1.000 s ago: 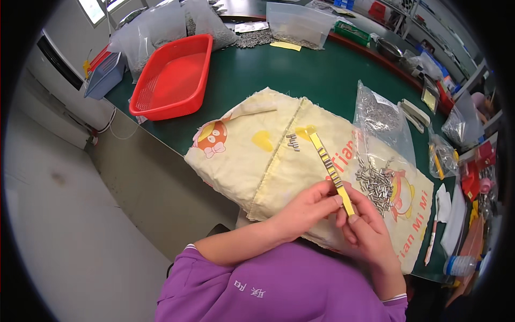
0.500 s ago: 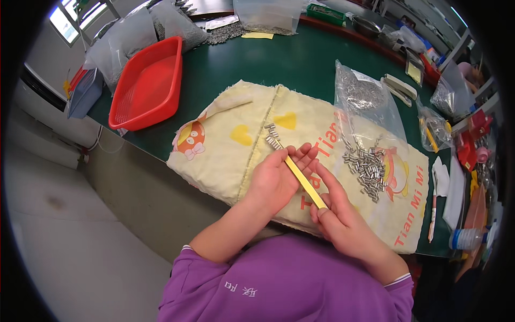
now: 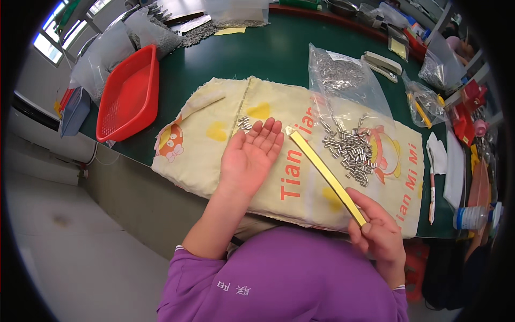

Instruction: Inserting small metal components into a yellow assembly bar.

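Observation:
My left hand [image 3: 250,160] is palm up with fingers stretched out, nothing lying in it. In my right hand [image 3: 382,228] I grip the near end of a long, narrow yellow bar [image 3: 327,174], its far tip pointing left toward my left fingertips but apart from them. Both hands are over a padded cream cloth [image 3: 214,112] with printed figures and red lettering. Beyond my left fingers lies a small group of short metal pins [image 3: 244,123]. A larger heap of such pins [image 3: 354,156] spreads beyond the bar, by the mouth of a clear plastic bag [image 3: 343,80] of pins.
A red plastic basket [image 3: 131,96] stands at the left, beside a blue-grey bin [image 3: 76,111]. At the back are filled bags [image 3: 153,29] and a clear tub [image 3: 236,12]. A stapler [image 3: 382,65], a pen [image 3: 432,196] and a bottle [image 3: 475,217] lie to the right.
My hands have moved apart. The right hand has drawn the yellow bar away to the right, off the left hand. My left palm has opened and the view has shifted slightly.

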Demonstrator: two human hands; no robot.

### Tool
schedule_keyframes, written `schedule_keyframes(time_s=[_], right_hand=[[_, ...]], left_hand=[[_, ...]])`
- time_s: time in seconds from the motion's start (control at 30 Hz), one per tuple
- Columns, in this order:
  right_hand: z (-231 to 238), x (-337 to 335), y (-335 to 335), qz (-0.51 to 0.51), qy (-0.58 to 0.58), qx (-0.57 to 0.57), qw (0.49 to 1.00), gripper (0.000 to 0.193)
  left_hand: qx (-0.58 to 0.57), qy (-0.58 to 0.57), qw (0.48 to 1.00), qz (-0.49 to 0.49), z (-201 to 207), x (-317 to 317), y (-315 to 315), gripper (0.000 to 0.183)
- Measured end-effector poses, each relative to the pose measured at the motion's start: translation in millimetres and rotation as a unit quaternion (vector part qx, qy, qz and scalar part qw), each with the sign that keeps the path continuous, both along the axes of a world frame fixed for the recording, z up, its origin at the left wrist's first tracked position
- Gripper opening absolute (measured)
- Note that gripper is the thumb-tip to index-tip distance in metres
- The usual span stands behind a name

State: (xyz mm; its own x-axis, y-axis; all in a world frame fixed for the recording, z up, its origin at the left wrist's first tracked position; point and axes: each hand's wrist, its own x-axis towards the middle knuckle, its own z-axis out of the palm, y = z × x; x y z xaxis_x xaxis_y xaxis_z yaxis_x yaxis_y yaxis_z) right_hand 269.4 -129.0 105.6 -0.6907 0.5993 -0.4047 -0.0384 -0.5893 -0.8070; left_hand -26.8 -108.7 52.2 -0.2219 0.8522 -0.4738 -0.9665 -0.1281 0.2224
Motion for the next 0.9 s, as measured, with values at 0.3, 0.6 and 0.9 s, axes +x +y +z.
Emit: schedule_keyframes(time_s=[0.3,0.6,0.9], right_hand=[[-43,25,11,-0.119,0.097,0.157,0.976,0.014],[-71,43,11,-0.191,0.047,0.319,0.927,0.052],[-85,37,18,-0.185,0.021,0.364,0.912,0.049]], left_hand=[[0.099,0.855,0.478,-0.175,1,44,-7,0.051],[0.110,0.883,0.426,-0.162,-16,93,29,0.048],[0.149,0.854,0.473,-0.157,-28,96,17,0.036]])
